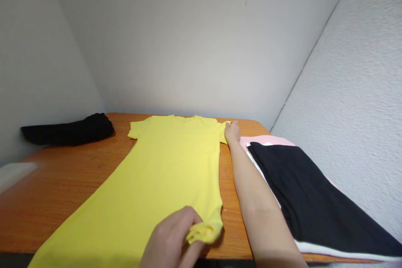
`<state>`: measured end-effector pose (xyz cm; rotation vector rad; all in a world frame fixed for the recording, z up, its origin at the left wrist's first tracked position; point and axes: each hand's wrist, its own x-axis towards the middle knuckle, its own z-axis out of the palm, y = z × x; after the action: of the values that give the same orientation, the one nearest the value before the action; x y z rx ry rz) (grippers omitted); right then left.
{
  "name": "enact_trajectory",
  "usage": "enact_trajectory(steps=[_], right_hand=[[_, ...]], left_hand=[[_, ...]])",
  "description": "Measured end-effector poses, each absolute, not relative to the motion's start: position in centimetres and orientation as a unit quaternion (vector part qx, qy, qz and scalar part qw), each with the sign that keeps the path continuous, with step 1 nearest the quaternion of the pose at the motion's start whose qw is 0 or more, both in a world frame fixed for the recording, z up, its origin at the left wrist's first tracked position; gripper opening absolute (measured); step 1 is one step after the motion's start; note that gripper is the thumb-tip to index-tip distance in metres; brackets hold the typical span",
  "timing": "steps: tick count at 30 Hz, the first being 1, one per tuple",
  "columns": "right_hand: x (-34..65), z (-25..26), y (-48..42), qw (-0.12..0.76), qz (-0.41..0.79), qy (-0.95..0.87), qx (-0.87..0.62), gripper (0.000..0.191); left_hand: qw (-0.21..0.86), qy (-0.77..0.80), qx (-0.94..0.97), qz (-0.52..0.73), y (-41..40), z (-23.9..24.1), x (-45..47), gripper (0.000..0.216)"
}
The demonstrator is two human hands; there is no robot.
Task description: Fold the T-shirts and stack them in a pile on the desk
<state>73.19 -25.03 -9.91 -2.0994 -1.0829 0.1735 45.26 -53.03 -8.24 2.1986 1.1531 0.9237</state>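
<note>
A yellow short-sleeved T-shirt [176,167] lies spread out on the wooden table, collar toward the far wall and hem toward me. My left hand [176,238] is closed on the bottom right corner of the T-shirt, and the fabric there is bunched and lifted. Reaching along the right side, my right hand [232,131] grips the end of the right sleeve. The left sleeve lies flat on the table.
Folded black fabric [317,192] lies on white and pink [276,139] pieces at the right. A black bundle of cloth [69,131] rests at the far left of the table [84,171]. Walls enclose the back and both sides. A blurred white item [15,173] sits at the left edge.
</note>
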Motion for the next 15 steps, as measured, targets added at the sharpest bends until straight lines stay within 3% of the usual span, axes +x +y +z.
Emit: enact_trajectory(steps=[4,8,15], right_hand=[[73.3,-10.0,-24.9,0.385,0.067,-0.419,-0.820,0.030],[73.3,-10.2,-24.8,0.388,0.067,-0.417,-0.819,0.029],[73.3,-10.2,-24.9,0.394,0.069,-0.415,-0.817,0.029]], left_hand=[[0.309,0.520,0.655,0.452,-52.4,-6.3,45.0,0.026],[0.295,0.566,0.563,0.525,-52.7,-5.9,45.3,0.032],[0.293,0.610,0.557,0.481,-52.4,-7.9,42.5,0.039]])
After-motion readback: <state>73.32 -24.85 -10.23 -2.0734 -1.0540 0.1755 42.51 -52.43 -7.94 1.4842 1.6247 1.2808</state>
